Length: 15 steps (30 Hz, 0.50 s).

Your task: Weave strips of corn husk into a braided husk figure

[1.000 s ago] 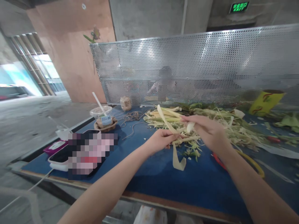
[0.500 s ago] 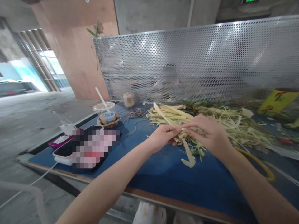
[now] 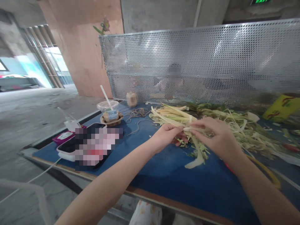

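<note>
A pale strip that looks like corn husk [image 3: 198,158] is held between my two hands above the blue tabletop. My left hand [image 3: 167,135] is closed, pinching the strip near its middle. Just to the right, my right hand [image 3: 214,132] also pinches it, with thumb and fingers together. One broad end of the strip hangs down below the hands, and the other end sticks up to the left. Behind the hands lies a bundle of pale husk strips [image 3: 172,113]. A heap of loose, shredded husk [image 3: 248,131] spreads to the right, partly hidden by my right hand.
On the left are a lidded cup [image 3: 110,113] with a straw, a phone [image 3: 70,145] and a purple box [image 3: 63,137]. Tangled twine [image 3: 138,113] lies near the back. A perforated metal panel [image 3: 199,56] borders the table, with a person dimly visible in it. A yellow packet [image 3: 278,107] stands right.
The view has shifted slightly, so the table items appear a little further right. The two hands stay close together on the strip; its hanging end looks broader and has turned.
</note>
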Each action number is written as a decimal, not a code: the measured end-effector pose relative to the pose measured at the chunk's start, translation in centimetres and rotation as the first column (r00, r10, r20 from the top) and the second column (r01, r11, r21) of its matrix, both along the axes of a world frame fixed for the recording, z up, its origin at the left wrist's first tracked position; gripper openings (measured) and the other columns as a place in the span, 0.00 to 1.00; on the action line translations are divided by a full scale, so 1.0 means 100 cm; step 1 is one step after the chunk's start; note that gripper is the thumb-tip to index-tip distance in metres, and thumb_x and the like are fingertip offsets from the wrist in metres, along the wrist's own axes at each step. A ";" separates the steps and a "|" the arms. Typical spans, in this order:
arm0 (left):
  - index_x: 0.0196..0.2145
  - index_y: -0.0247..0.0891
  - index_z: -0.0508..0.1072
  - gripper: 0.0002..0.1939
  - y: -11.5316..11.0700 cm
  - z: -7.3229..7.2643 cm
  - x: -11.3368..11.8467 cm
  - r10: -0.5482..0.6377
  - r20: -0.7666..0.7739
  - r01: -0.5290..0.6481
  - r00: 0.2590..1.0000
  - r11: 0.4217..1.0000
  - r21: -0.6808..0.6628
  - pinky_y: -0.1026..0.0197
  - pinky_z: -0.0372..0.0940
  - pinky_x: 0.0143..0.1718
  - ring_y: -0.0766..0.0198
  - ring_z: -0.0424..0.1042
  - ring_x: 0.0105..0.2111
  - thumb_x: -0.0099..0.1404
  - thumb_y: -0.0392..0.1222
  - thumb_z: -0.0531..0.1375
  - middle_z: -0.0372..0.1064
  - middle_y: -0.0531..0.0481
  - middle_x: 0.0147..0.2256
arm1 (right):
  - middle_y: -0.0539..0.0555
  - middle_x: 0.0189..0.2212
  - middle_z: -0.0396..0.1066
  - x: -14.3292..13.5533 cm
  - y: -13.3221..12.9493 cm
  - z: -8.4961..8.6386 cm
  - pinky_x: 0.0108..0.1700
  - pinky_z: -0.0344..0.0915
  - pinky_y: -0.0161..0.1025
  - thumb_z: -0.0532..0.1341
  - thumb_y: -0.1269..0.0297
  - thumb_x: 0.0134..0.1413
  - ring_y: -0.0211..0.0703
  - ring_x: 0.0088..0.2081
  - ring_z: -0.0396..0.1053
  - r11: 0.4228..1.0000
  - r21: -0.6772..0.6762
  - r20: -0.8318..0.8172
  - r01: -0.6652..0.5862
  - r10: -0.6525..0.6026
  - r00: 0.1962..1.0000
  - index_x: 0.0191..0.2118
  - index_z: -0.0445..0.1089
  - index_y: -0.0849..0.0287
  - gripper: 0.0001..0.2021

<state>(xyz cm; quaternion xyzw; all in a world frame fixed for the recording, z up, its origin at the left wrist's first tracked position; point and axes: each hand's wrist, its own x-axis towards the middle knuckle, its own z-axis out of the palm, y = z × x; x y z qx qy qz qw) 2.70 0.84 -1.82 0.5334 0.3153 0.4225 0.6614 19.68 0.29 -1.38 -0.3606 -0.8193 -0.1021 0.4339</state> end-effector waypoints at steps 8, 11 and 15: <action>0.24 0.28 0.71 0.11 0.000 0.001 0.000 0.066 -0.016 -0.065 0.998 0.998 0.009 0.68 0.54 0.19 0.68 0.66 0.24 0.58 0.39 0.55 0.66 0.46 0.25 | 0.50 0.26 0.73 0.000 -0.002 0.003 0.35 0.56 0.41 0.59 0.68 0.50 0.42 0.31 0.68 0.995 0.097 0.097 -0.019 0.009 0.995 0.29 0.72 0.53 0.04; 0.27 0.27 0.72 0.10 0.000 0.001 0.000 0.063 -0.016 -0.063 0.998 0.997 0.035 0.69 0.54 0.19 0.69 0.66 0.24 0.58 0.38 0.55 0.68 0.44 0.27 | 0.50 0.25 0.72 -0.001 -0.003 0.003 0.33 0.55 0.40 0.59 0.71 0.49 0.41 0.31 0.67 0.987 0.158 0.108 0.002 -0.019 0.994 0.29 0.71 0.54 0.05; 0.29 0.28 0.73 0.10 0.001 0.000 0.000 0.070 -0.023 -0.068 0.997 0.996 0.052 0.68 0.55 0.19 0.69 0.66 0.25 0.57 0.38 0.55 0.70 0.42 0.29 | 0.51 0.27 0.72 -0.001 -0.003 0.001 0.33 0.54 0.41 0.58 0.71 0.49 0.42 0.31 0.67 0.982 0.183 0.078 0.041 -0.056 0.995 0.30 0.70 0.55 0.05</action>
